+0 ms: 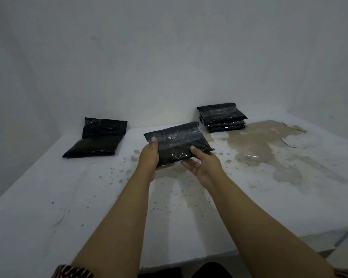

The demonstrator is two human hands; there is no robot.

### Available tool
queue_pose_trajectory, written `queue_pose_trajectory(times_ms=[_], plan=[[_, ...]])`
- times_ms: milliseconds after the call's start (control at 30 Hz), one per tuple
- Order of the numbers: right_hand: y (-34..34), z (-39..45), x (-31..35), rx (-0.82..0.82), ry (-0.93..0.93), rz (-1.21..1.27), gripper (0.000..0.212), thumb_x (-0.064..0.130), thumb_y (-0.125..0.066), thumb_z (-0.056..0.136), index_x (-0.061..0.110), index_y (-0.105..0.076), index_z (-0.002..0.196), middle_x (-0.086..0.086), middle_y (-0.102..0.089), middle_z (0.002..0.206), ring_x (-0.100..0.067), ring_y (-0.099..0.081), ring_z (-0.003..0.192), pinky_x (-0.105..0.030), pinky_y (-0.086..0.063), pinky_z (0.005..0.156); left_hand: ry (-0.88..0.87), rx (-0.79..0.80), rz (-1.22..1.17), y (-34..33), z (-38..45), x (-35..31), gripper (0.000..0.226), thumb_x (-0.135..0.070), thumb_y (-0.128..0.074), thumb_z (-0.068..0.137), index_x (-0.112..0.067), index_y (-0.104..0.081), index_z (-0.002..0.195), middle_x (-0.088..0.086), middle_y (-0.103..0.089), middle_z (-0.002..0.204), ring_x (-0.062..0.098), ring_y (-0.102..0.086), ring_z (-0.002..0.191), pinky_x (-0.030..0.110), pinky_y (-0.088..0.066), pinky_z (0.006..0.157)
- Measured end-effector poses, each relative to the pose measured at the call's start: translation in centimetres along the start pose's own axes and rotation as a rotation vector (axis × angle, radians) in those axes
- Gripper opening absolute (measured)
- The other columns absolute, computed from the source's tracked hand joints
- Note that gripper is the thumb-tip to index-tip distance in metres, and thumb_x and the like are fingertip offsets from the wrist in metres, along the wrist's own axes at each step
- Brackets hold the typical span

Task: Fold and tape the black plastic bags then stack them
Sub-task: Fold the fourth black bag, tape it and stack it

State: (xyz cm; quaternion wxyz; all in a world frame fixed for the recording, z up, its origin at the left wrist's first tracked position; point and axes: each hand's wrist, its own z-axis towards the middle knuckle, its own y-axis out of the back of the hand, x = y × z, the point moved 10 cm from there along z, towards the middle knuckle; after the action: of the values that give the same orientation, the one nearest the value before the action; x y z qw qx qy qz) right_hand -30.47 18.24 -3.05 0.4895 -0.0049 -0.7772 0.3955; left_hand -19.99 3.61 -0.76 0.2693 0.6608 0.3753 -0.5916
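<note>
Black folded bag is held above the table centre, left hand and right hand gripping its near edge. Finished stack lies far right; unfolded bag far left.

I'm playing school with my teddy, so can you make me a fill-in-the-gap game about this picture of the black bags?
1. The folded bag is held by ____ hands, the left hand and the right hand.
2. The stack of taped bags sits at the table's far edge, close to the ____.
3. All the bags are the colour ____.
4. The unfolded bag lies on the white ____.

Missing words: two; wall; black; table
</note>
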Motion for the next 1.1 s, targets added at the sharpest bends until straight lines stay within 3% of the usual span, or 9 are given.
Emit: queue_pose_trajectory(times_ms=[67, 267, 367, 467, 600, 733, 867, 1000, 1100], plan=[[0.7, 0.8, 0.5, -0.04, 0.011, -0.023, 0.032, 0.001, -0.065, 0.087, 0.007, -0.055, 0.117, -0.019, -0.067, 0.108, -0.039, -0.068, 0.092, -0.039, -0.06, 0.062, 0.065, 0.03, -0.033, -1.8, 0.2, 0.4, 0.048, -0.051, -0.03, 0.103, -0.014, -0.059, 0.102, 0.012, -0.068, 0.09, 0.031, -0.07, 0.078, 0.044, -0.061, 0.071], [2.8, 4.7, 4.9, -0.161, 0.076, 0.025, 0.028, -0.002, -0.064, 0.087, -0.001, -0.057, 0.115, -0.02, -0.067, 0.104, -0.034, -0.068, 0.08, -0.036, -0.059, 0.054, -0.013, 0.057, 0.087, -5.7, 3.9, -0.1, 0.051, -0.05, -0.023, 0.104, -0.015, -0.058, 0.113, 0.005, -0.064, 0.099, 0.021, -0.064, 0.085, 0.039, -0.059, 0.077], [3.4, 7.7, 8.0, -0.189, 0.135, 0.065, 0.029, -0.001, -0.062, 0.089, 0.0, -0.055, 0.116, -0.018, -0.065, 0.103, -0.033, -0.067, 0.08, -0.04, -0.058, 0.062, -0.175, 0.007, 0.363, -7.3, 7.0, -0.7, 0.053, -0.041, -0.023, 0.106, -0.01, -0.064, 0.121, 0.011, -0.064, 0.121, 0.026, -0.062, 0.103, 0.037, -0.05, 0.093], [4.0, 11.5, 11.0, -0.243, 0.161, 0.075, 0.034, 0.002, -0.059, 0.092, -0.002, -0.049, 0.124, -0.021, -0.061, 0.116, -0.034, -0.064, 0.088, -0.04, -0.056, 0.062, -0.341, -0.037, 0.683, -8.9, 9.7, -0.8, 0.038, -0.028, -0.038, 0.104, -0.007, -0.066, 0.12, 0.014, -0.057, 0.128, 0.026, -0.058, 0.104, 0.025, -0.041, 0.085], [5.2, 16.8, 14.4, -0.322, 0.197, 0.043, 0.034, -0.002, -0.054, 0.093, -0.005, -0.047, 0.127, -0.024, -0.054, 0.124, -0.039, -0.059, 0.104, -0.039, -0.054, 0.066, -0.415, -0.024, 0.887, -11.2, 13.3, 0.4, 0.04, -0.025, -0.051, 0.099, -0.007, -0.053, 0.135, 0.011, -0.039, 0.146, 0.028, -0.048, 0.126, 0.033, -0.037, 0.104], [6.3, 21.0, 16.3, -0.386, 0.24, -0.005, 0.038, -0.001, -0.056, 0.09, -0.004, -0.049, 0.128, -0.022, -0.054, 0.126, -0.039, -0.059, 0.107, -0.037, -0.056, 0.055, -0.415, 0.001, 1.128, -12.6, 16.3, 2.2, 0.056, -0.038, -0.038, 0.102, -0.011, -0.03, 0.15, 0.007, -0.023, 0.16, 0.02, -0.024, 0.146, 0.041, -0.007, 0.122], [7.1, 23.9, 17.7, -0.424, 0.294, -0.064, 0.037, -0.001, -0.058, 0.089, -0.005, -0.051, 0.125, -0.022, -0.057, 0.121, -0.038, -0.063, 0.098, -0.039, -0.059, 0.064, -0.433, -0.015, 1.259, -12.8, 17.3, 3.0, 0.061, -0.049, -0.028, 0.102, -0.016, -0.021, 0.154, 0.003, -0.015, 0.162, 0.017, -0.013, 0.149, 0.042, 0.0, 0.122], [8.9, 24.5, 18.6, -0.6, 0.344, -0.212, 0.028, 0.011, -0.067, 0.087, -0.002, -0.055, 0.11, -0.018, -0.065, 0.108, -0.028, -0.07, 0.071, -0.041, -0.06, 0.071, -0.434, -0.015, 1.259, -12.8, 17.3, 2.8, 0.061, -0.05, -0.029, 0.102, -0.019, -0.023, 0.154, 0.002, -0.015, 0.162, 0.016, -0.013, 0.149, 0.042, 0.0, 0.122], [8.9, 22.5, 18.9, -0.77, 0.41, -0.457, 0.06, 0.019, -0.072, 0.084, 0.007, -0.04, 0.133, -0.017, -0.042, 0.134, -0.033, -0.06, 0.108, -0.041, -0.053, 0.09, -0.433, 0.002, 1.259, -12.8, 17.3, 2.9, 0.06, -0.051, -0.028, 0.102, -0.021, -0.022, 0.154, 0.001, -0.013, 0.163, 0.015, -0.011, 0.15, 0.042, 0.001, 0.122]])
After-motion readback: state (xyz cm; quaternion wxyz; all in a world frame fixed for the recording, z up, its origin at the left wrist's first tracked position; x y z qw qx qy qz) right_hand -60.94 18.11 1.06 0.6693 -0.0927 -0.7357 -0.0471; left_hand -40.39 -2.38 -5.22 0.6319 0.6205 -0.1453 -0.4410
